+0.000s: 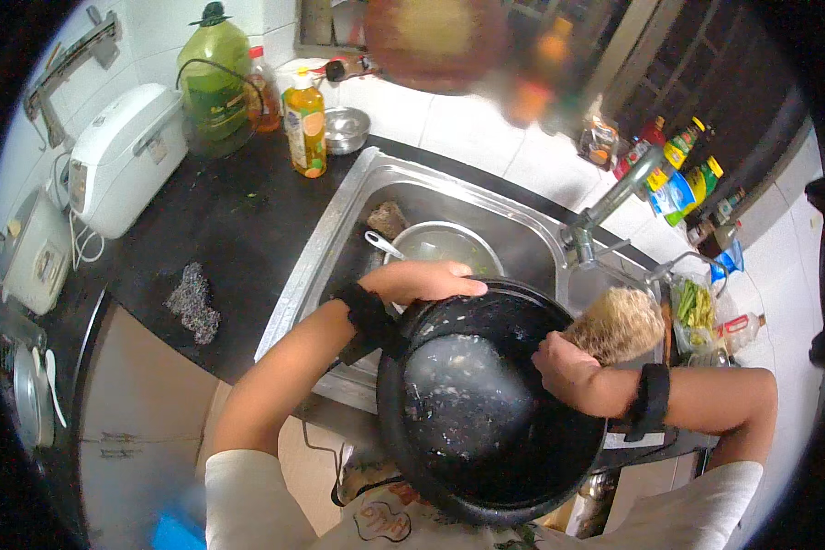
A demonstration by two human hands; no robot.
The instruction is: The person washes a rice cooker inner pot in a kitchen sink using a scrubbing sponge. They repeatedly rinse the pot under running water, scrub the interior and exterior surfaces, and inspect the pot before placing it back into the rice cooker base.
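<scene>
My left hand (430, 280) grips the far rim of a large black pot (543, 440), tilted over the near side of the sink so that its inside faces me. Small pale bits and a cloudy wet patch lie on its inner surface. My right hand (569, 368) holds a tan loofah (619, 326) above the pot's right side, with the fingers partly hidden. Behind the pot, in the stainless steel sink (522, 227), sits a metal bowl (450, 237) of cloudy liquid. A white-handled utensil (383, 244) leans at its edge, and a brown scrubber (388, 220) lies in the corner.
The faucet (612, 199) rises at the sink's back right. On the left black counter (240, 227) are a steel wool scrubber (194, 304), a dish soap bottle (305, 127), a large green jug (214, 86) and a white appliance (127, 155). Bagged greens (694, 313) lie on the right.
</scene>
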